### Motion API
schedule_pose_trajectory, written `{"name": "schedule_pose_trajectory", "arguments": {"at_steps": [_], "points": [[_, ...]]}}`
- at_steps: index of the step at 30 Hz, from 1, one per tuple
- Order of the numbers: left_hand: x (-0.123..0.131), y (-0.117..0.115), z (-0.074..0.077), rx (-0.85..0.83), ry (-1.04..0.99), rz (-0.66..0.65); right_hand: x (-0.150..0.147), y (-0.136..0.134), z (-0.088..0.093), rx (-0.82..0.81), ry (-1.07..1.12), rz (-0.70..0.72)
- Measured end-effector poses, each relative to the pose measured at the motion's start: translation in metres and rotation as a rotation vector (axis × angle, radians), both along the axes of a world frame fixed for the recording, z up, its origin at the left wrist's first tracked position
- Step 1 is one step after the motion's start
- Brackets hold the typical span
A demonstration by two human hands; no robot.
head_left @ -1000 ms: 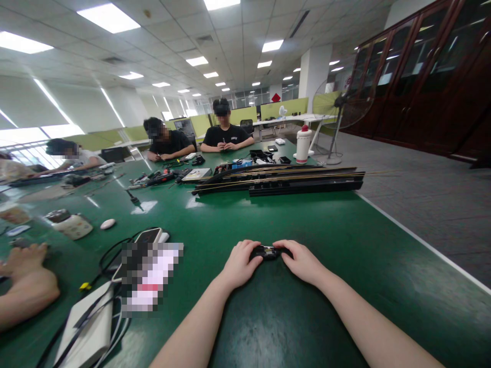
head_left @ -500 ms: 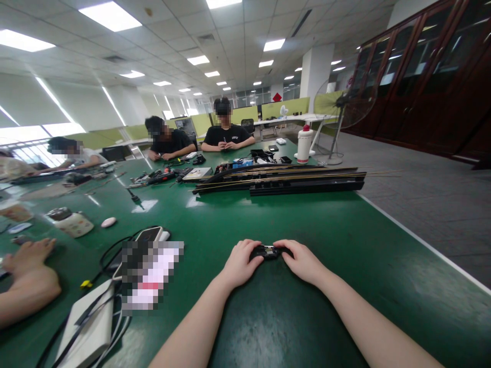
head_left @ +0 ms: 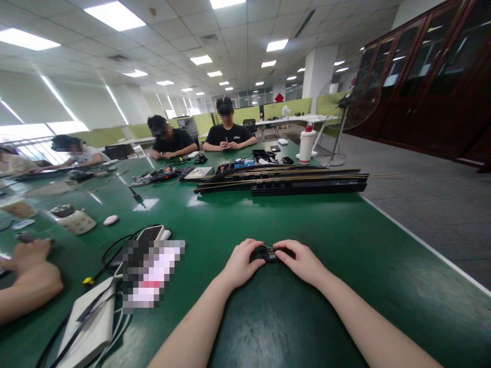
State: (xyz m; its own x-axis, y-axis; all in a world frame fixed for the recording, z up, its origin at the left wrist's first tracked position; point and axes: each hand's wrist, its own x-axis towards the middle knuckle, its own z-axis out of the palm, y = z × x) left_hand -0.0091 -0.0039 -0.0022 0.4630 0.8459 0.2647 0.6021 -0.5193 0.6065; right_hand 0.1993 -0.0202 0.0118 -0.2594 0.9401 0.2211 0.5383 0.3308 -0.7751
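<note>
Between my hands, low over the green table (head_left: 291, 220), is a small black device (head_left: 270, 254) with some metallic parts showing on its upper side. My left hand (head_left: 244, 261) grips its left end, with the thumb at the near edge and the fingers over the far side. My right hand (head_left: 301, 259) is closed at the right end, thumb and forefinger pinching there. The fingers cover both ends, and the device is too small in view to tell its exact kind.
Long black strips with thin rods (head_left: 307, 181) lie across the table ahead. To my left are a white box (head_left: 90, 322) with cables, a phone (head_left: 150, 234) and a co-worker's arm (head_left: 32, 281). A white tumbler (head_left: 306, 147) stands farther back. Co-workers sit across the table.
My right thumb and forefinger have moved slightly inward on the black device, covering more of its right end. My left hand keeps its hold. The whole view has shifted slightly.
</note>
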Motion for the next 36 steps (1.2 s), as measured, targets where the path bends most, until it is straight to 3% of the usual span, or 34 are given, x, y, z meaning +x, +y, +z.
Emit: {"name": "schedule_pose_trajectory", "arguments": {"at_steps": [11,23,36], "points": [[-0.0014,0.0004,-0.0021,-0.006,-0.058,-0.034,-0.001,-0.0004,-0.0083,0.144,-0.108,0.076],[-0.0014,0.0019,-0.0057,0.029,-0.017,-0.023,-0.0021,-0.0008,-0.0082,0.154,-0.147,0.079],[-0.0005,0.0025,-0.0063,0.014,-0.019,-0.014,-0.0026,0.001,-0.0071,0.063,0.046,0.01]]}}
